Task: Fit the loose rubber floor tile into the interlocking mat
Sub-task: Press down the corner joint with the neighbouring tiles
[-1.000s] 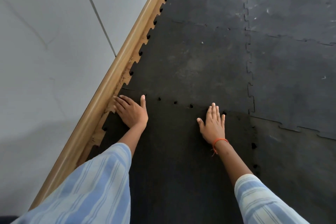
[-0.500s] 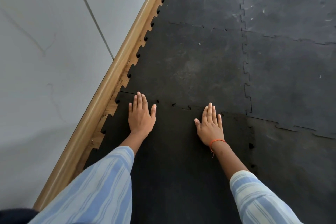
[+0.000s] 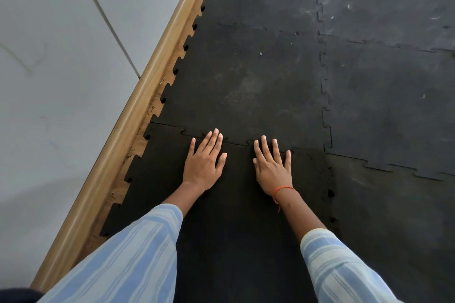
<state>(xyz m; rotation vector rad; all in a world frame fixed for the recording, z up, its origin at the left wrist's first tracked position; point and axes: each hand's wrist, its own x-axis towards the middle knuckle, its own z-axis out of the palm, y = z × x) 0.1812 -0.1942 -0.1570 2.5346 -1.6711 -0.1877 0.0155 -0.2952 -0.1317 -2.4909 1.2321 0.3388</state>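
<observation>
The loose black rubber tile (image 3: 236, 216) lies flat under my arms, darker than the grey interlocking mat (image 3: 246, 86) beyond it. Its far toothed edge meets the mat along a seam just past my fingertips. My left hand (image 3: 204, 162) lies palm down with fingers spread near the far edge, fingertips on the seam. My right hand (image 3: 272, 167), with an orange thread on the wrist, also presses flat a little to the right. Small holes show along the tile's right edge (image 3: 331, 193) where the teeth sit against the neighbouring tile.
A wooden skirting strip (image 3: 138, 106) runs diagonally along the left, below a pale tiled wall (image 3: 61, 56). Bare wood floor (image 3: 123, 187) shows between the strip and the mat's toothed left edge. More grey mat tiles (image 3: 389, 106) spread to the right.
My left hand has slid right from the tile's left corner toward the middle of the far edge. The right hand stayed near its spot. The seam holes along the far edge have closed.
</observation>
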